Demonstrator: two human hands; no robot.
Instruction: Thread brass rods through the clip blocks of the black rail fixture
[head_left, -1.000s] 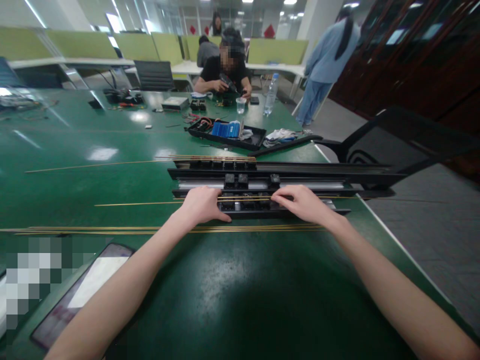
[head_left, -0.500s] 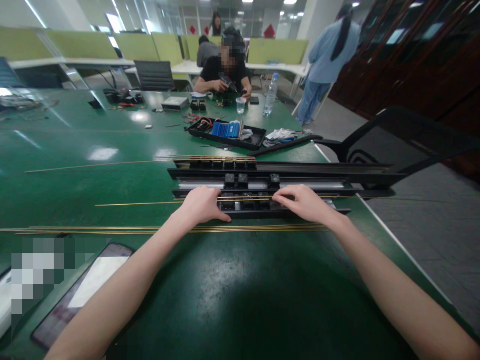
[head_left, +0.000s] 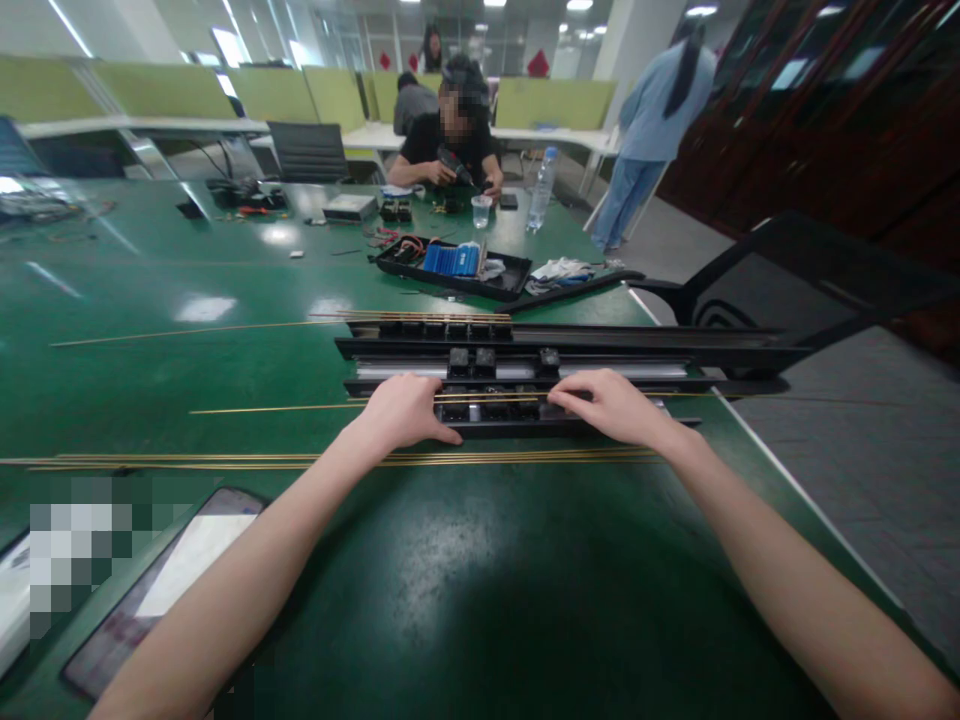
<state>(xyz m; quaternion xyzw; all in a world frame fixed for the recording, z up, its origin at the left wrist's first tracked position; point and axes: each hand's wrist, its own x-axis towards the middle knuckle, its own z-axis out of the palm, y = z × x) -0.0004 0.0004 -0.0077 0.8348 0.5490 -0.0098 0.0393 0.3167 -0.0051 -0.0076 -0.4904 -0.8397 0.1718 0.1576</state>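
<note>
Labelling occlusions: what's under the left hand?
Left of the left hand, a rod shows; right of it, black blocks in a rail. The rail's left end and anything beneath the palm are covered.

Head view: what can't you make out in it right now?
All in the head view:
Nearest black rail: a stretch is hidden behind the left hand.
Right hand: fingertips too small to tell grip from touch on the gold rod.
Loose gold rods: one left end is cut off by the picture edge.
White object: pixelated, and cut off by the left edge.

Thin golden rod (head_left: 277, 408) | straight | along black channel (head_left: 517, 431) | dark blocks (head_left: 496, 410) inside
</note>
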